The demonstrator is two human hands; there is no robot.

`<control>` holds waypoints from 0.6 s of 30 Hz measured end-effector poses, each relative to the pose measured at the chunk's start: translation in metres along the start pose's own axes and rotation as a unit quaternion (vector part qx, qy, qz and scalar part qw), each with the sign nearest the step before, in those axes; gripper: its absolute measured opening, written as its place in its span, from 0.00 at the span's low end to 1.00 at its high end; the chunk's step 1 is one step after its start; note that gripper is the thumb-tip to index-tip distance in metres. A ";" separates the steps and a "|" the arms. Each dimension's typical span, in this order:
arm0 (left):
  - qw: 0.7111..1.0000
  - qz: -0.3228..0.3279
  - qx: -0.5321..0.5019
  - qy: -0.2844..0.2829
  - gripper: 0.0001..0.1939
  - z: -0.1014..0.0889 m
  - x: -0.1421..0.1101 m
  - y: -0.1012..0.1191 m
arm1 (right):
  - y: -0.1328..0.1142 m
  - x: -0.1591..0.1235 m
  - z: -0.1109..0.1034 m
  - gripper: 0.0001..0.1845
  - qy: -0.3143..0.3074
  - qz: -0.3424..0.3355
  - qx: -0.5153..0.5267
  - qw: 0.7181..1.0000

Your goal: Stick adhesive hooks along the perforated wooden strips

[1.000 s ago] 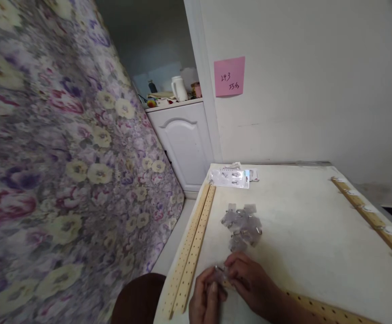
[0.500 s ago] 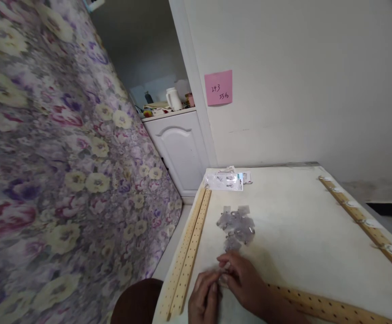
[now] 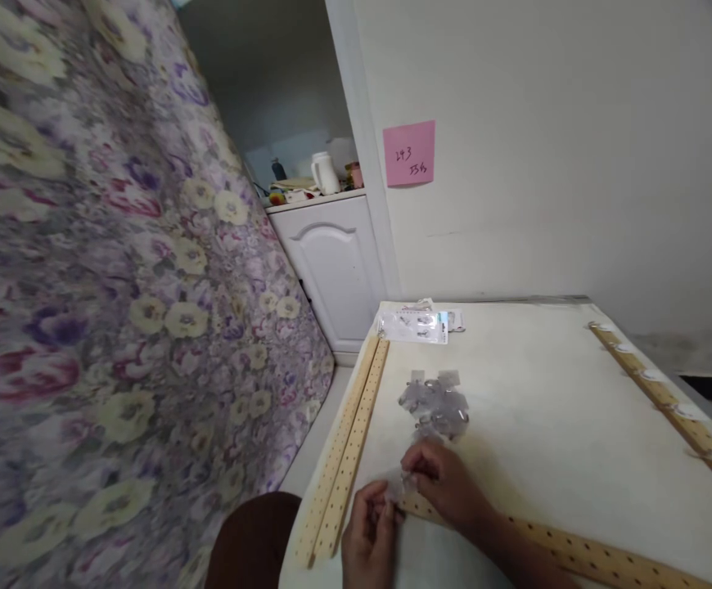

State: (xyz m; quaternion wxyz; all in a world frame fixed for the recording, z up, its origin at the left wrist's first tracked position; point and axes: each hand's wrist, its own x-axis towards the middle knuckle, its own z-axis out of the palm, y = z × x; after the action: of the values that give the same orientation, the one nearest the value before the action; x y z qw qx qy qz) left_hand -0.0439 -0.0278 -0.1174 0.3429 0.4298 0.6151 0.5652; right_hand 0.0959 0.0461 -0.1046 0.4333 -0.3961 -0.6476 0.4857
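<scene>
A small clear plastic bag (image 3: 395, 486) is stretched between my two hands near the table's front edge. My left hand (image 3: 368, 536) pinches its lower left side. At its right edge, the fingertips of my right hand (image 3: 445, 481) are closed on it; what lies inside the bag is too small to make out. Below both hands runs a wooden strip with holes (image 3: 577, 550), partly hidden by my right forearm. Just beyond my right hand lies a pile of similar clear bags (image 3: 434, 406) with small metal pieces in them.
Two perforated wooden strips (image 3: 349, 458) lie along the table's left edge. On the right edge, another wooden strip (image 3: 656, 388) carries several white round pieces. Flat printed packaging (image 3: 414, 326) is at the back left. A floral curtain (image 3: 116, 327) hangs at left.
My hands have drawn slightly apart, and the clear bag between them now shows. More of the wooden strip beneath them is visible. The view has shifted a little.
</scene>
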 end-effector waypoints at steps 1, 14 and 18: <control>1.000 0.001 0.006 0.004 0.22 -0.001 0.000 -0.001 | 0.000 0.003 0.001 0.14 -0.005 0.006 0.006 1.000; 0.967 0.126 0.220 0.006 0.19 -0.025 -0.004 -0.014 | 0.009 0.026 0.015 0.16 -0.102 0.007 -0.037 0.994; 0.967 0.103 0.231 -0.016 0.17 -0.026 0.001 -0.005 | 0.008 0.023 0.015 0.17 -0.100 -0.005 -0.048 0.994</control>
State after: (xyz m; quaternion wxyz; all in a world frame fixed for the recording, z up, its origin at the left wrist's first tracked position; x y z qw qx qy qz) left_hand -0.0687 -0.0378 -0.1188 0.1838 0.5673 0.6757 0.4335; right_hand 0.0751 0.0649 -0.1106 0.3492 -0.3632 -0.7123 0.4887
